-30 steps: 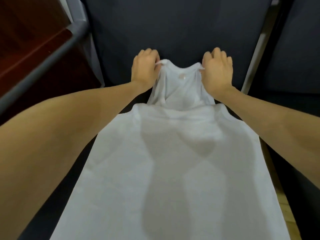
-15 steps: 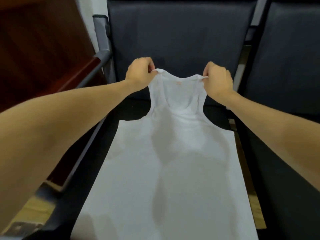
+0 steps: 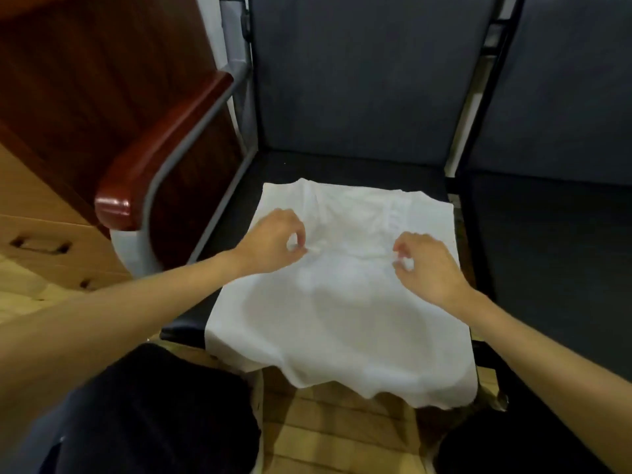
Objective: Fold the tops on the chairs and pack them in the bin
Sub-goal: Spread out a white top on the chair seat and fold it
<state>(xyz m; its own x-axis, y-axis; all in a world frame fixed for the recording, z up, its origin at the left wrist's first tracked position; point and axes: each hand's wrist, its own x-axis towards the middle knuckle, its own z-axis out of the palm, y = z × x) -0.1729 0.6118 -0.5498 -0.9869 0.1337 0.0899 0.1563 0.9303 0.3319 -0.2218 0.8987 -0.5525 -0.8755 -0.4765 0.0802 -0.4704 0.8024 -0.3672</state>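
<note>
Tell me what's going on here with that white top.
A person is folding a white top on the dark chair seat. The left hand and the right hand each pinch a strap end, with the upper part turned down over the body of the top. The hem hangs over the seat's front edge. The fold is only partly done, and no bin is in view.

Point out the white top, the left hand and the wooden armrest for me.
white top (image 3: 342, 323): head view, flat middle of the fabric on the seat.
left hand (image 3: 273, 244): head view, back of the hand.
wooden armrest (image 3: 160, 148): head view, its red-brown upper surface.
</note>
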